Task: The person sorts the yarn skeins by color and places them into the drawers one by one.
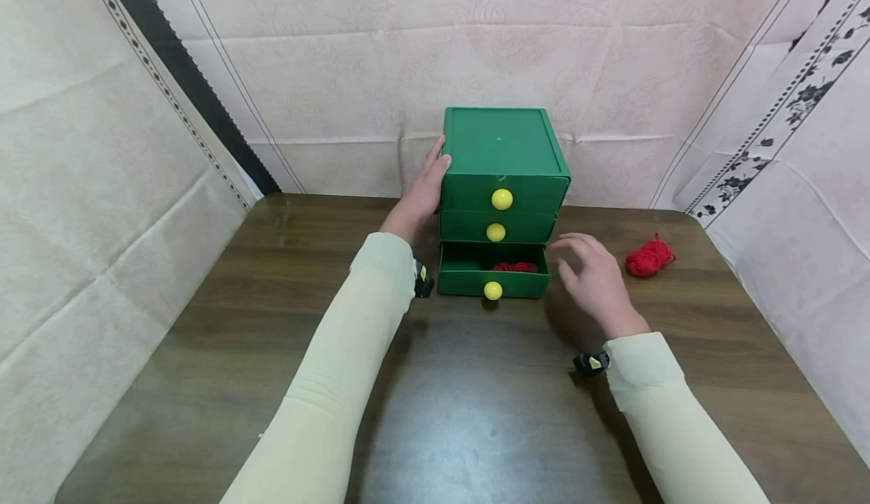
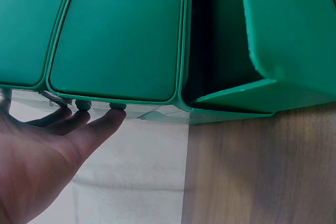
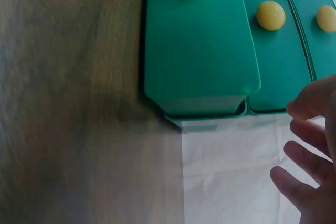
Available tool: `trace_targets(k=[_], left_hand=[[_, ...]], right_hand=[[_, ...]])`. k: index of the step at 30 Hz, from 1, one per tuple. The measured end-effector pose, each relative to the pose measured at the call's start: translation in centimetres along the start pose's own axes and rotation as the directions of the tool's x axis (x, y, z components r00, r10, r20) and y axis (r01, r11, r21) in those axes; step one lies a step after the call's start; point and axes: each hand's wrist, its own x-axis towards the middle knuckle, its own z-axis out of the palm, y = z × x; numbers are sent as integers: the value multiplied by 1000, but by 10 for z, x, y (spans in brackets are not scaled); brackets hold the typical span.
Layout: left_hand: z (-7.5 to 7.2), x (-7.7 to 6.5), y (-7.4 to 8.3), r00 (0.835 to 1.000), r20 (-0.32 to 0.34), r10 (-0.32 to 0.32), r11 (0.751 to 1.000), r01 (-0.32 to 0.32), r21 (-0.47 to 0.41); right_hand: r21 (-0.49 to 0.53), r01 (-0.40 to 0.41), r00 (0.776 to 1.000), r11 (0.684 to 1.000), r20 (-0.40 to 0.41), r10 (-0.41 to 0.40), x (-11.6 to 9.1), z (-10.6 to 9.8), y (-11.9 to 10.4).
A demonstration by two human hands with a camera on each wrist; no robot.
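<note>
A green box with three drawers (image 1: 506, 141) stands on the table, each drawer front bearing a round yellow knob. Its bottom drawer (image 1: 462, 281) is pulled out, and red yarn (image 1: 514, 267) lies inside. My left hand (image 1: 424, 189) rests against the box's left side; in the left wrist view its straight fingertips (image 2: 116, 113) touch that side. My right hand (image 1: 593, 281) is beside the open drawer on the right, fingers loosely bent and holding nothing. In the right wrist view the right hand (image 3: 310, 145) is near the edge of the drawer fronts.
A red ball of yarn (image 1: 650, 256) lies on the brown wooden table (image 1: 476, 413), to the right of my right hand. Pale patterned cloth (image 1: 326, 88) hangs behind the table and along both sides.
</note>
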Motion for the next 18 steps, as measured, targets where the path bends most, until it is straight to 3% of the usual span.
trace_targets(k=[7, 18], left_hand=[[0, -12, 13, 999, 28, -25, 1000, 25, -11], [1, -18, 21, 998, 28, -47, 998, 48, -31]], right_hand=[[-20, -75, 997, 997, -36, 74, 2, -9, 11], [-92, -209, 977, 974, 29, 212, 6, -26, 20]])
